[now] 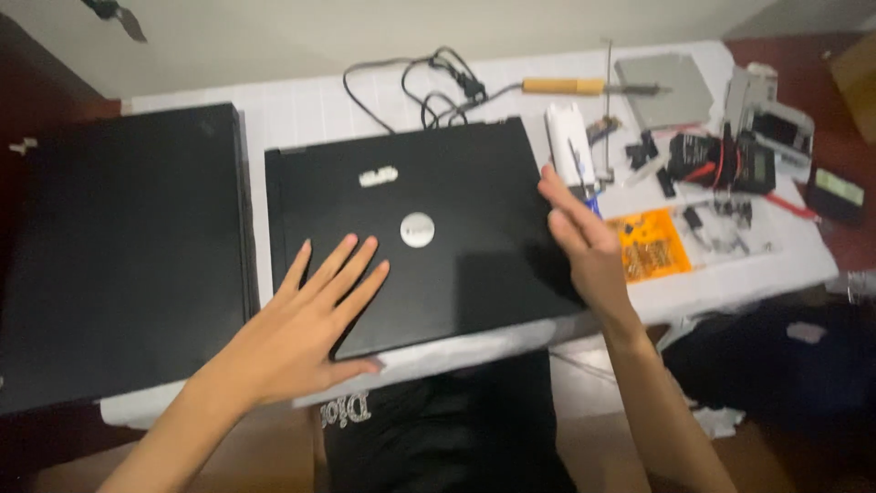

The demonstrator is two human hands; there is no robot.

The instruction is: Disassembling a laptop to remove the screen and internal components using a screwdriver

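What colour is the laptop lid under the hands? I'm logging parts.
Black, with a round silver badge; the laptop shows in the head view.

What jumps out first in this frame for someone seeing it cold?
The closed black laptop with a round silver emblem fills the middle of the white table. The left hand lies flat on its lid, and the right hand is open at its right edge. A second closed black laptop sits to the left; at the far right are an orange parts bag and a wooden-handled soldering iron.
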